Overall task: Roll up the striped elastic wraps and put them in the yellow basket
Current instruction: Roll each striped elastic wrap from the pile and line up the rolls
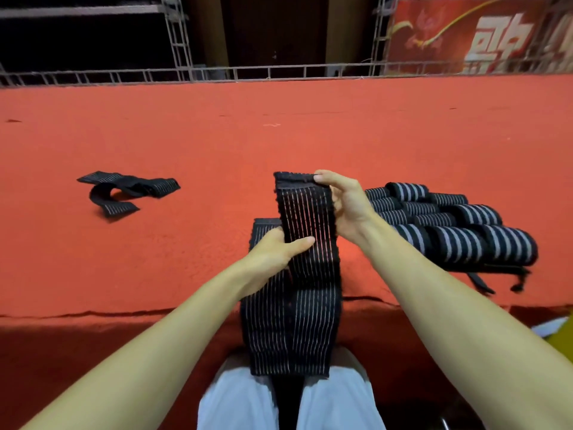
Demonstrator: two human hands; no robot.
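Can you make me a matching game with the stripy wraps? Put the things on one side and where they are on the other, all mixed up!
Things:
1. held wrap
2. loose wrap
3. rolled wraps

Places:
A. piled on the right of the red cloth
B. lying unrolled on the left, untouched
C. gripped by the left hand and right hand, hanging toward the lap

Pairs: 1-C, 2-B, 3-A.

I count two hands, left hand and right hand, both gripping one unrolled wrap at 6 o'clock. One loose wrap lies at 9 o'clock. At 3 o'clock I make out roughly eleven rolled wraps; they overlap, so I can't be exact.
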